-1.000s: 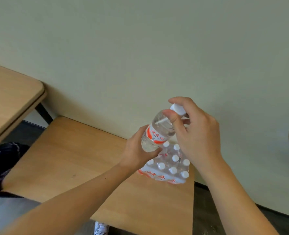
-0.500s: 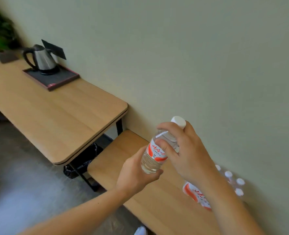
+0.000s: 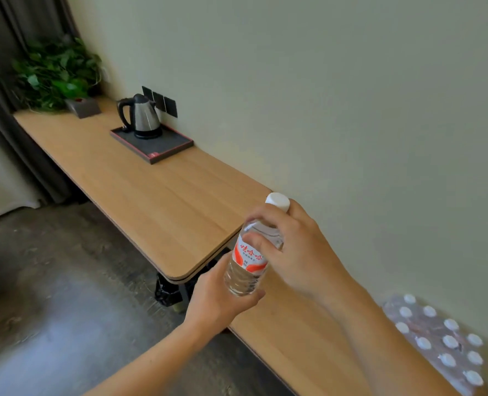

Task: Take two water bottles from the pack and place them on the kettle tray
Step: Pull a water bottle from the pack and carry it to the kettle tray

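A clear water bottle [image 3: 247,262] with a red-and-white label and white cap is held upright in the air between both hands. My left hand [image 3: 218,300] cups its base from below. My right hand [image 3: 300,252] wraps its shoulder and neck. The plastic-wrapped pack of bottles [image 3: 440,344], white caps up, lies on the low bench [image 3: 302,335] at the lower right. Far off, a dark kettle tray [image 3: 162,148] with a red rim sits on the long desk [image 3: 157,192], and a steel kettle [image 3: 142,117] stands on its back half.
A potted green plant [image 3: 55,72] and a small dark box [image 3: 83,107] stand at the desk's far end beside a grey curtain [image 3: 5,90]. Black wall sockets [image 3: 159,100] sit behind the kettle. Grey floor lies to the left.
The view has swung left from the pack toward the desk, so the kettle and tray have come closer to centre. Both hands still hold the bottle, now well clear of the pack.
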